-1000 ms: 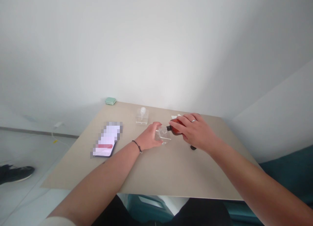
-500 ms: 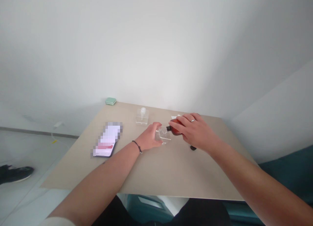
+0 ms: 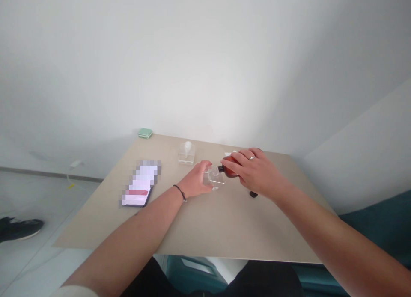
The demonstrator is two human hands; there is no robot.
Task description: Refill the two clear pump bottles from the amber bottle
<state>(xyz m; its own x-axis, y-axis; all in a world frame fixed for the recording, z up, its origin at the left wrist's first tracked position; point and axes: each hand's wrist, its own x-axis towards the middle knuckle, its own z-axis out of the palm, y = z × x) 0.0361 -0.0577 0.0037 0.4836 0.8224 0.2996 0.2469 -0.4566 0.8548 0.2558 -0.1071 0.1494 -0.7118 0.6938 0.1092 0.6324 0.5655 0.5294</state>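
My left hand is wrapped round a clear bottle on the beige table. My right hand grips a brown bottle, tipped sideways so that its dark neck points left at the clear bottle's mouth. Whether liquid runs between them is too small to make out. Below my right hand lies a small black cap. Behind my left hand stands a second clear bottle with a white top. Part of a white object shows behind the brown bottle, mostly hidden.
A phone with a lit, blurred screen lies on the table's left side. At the back left corner sits a small green case. The wall rises behind the table. On the floor at left, a person's dark shoe shows.
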